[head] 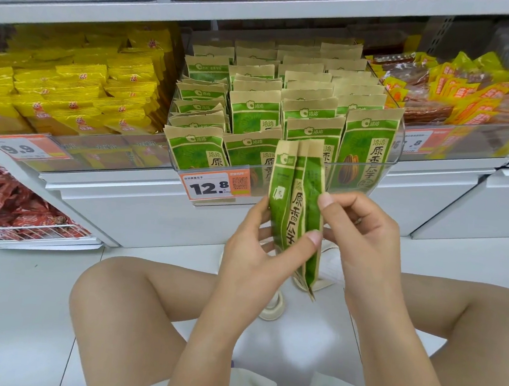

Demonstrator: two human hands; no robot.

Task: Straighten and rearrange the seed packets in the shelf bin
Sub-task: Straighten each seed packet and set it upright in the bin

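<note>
Both hands, left (250, 241) and right (363, 233), pinch thin seed packets (296, 209): light, crinkly, floppy; hold mid-edges.

Yellow snack packets (71, 96) piled in left bin, 9.9 price tag (24, 148) on its front. Orange-yellow packets (459, 93) in right bin. 12.8 price tag (213, 186) with QR code. Red packets (6, 202) in white wire basket (28, 234), lower left. White tiled floor (21, 311).

A shop: shelves (201, 9) of packaged snacks in clear bins (399, 137), with price tags (209, 187).
</note>
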